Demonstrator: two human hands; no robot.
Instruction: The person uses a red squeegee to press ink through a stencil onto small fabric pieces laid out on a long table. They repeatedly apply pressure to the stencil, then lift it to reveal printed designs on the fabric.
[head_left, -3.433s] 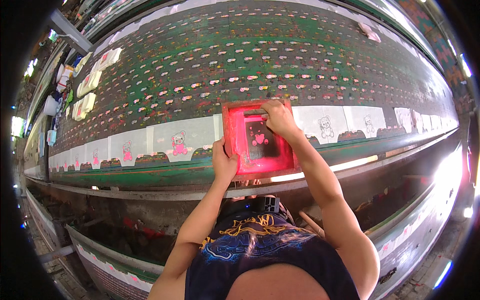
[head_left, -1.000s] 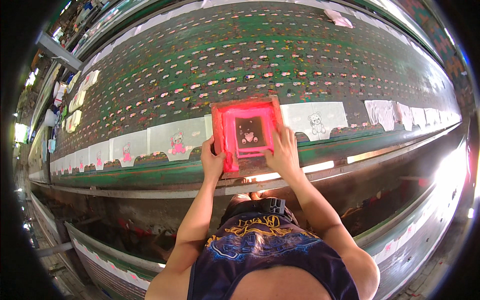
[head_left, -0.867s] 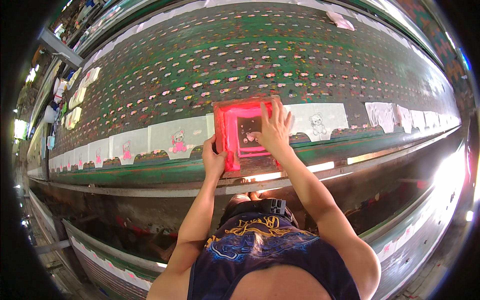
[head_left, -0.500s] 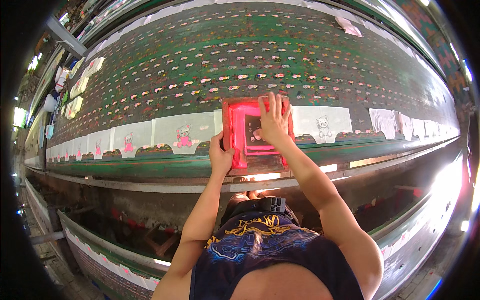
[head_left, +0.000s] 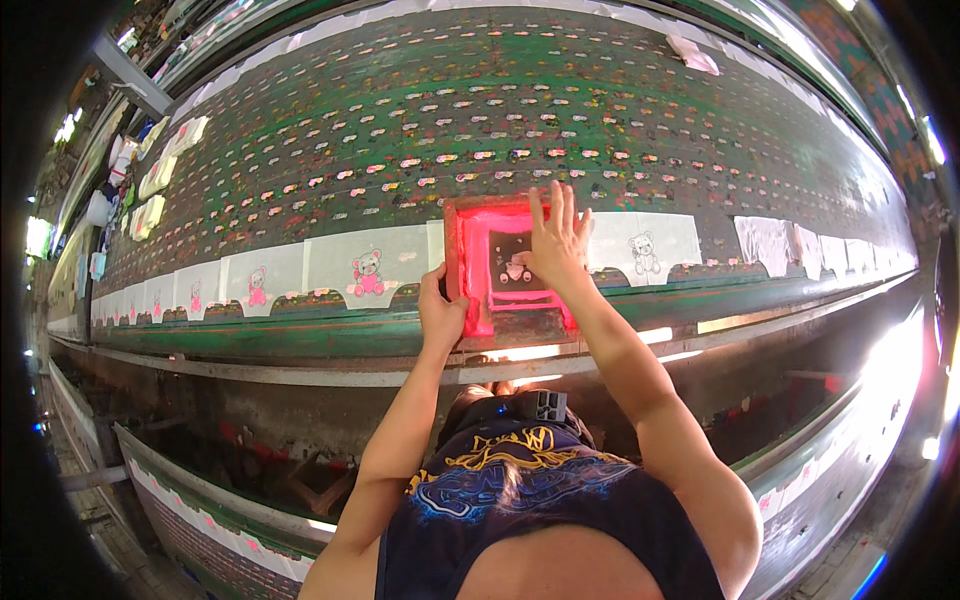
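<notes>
A screen-printing frame [head_left: 479,255], smeared with bright pink ink, lies on the long green table in front of me. Its dark mesh window [head_left: 510,244] shows part of a bear design. My left hand [head_left: 442,312] is closed round the frame's left side, near the front corner. Over the frame's right side is my right hand [head_left: 561,245], its fingers spread and pointing away from me, the thumb stretched across the window. Whether that palm presses on the frame I cannot tell. A white cloth piece with a grey bear outline [head_left: 620,240] lies just right of the frame.
Left of the frame runs a row of white cloth pieces [head_left: 325,255] with pink-tinted bears. Plainer pale pieces [head_left: 763,242] continue at right. The long table [head_left: 400,130] carries rows of ink marks. Folded cloths [head_left: 158,175] sit at far left, a pink cloth [head_left: 693,54] at far right.
My right hand has shifted slightly to the right, uncovering more of the bear design in the window. The left hand and the frame stay in place.
</notes>
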